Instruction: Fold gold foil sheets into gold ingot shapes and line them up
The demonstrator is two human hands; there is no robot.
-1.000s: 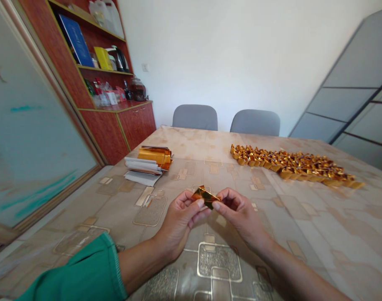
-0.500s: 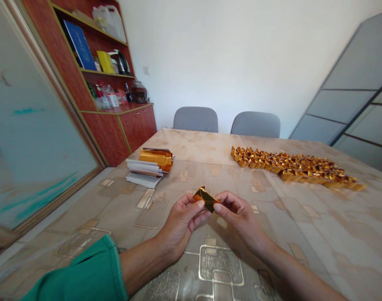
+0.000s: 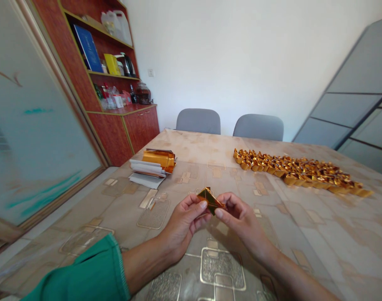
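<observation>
Between my two hands is a small folded piece of gold foil paper (image 3: 211, 199), held above the table with a pointed corner upward. My left hand (image 3: 187, 217) pinches its left side, thumb in front and fingers behind. On the other side, my right hand (image 3: 238, 215) grips the right end between thumb and fingers. Parts of the paper are hidden by the fingertips. Farther off to the left lies a stack of curled gold and white paper sheets (image 3: 156, 162). Rows of folded gold paper pieces (image 3: 297, 169) stand close together at the right.
A table (image 3: 191, 146) with a patterned cover spreads under everything. Two grey chairs (image 3: 198, 121) stand at its far side before a white wall. At the left are a red-brown cabinet (image 3: 112, 133) with loaded shelves and a frosted glass door (image 3: 37, 138).
The whole view has shifted slightly, so things appear a little farther right and lower. Both hands keep hold of the folded gold paper, which is tilted a little differently.
</observation>
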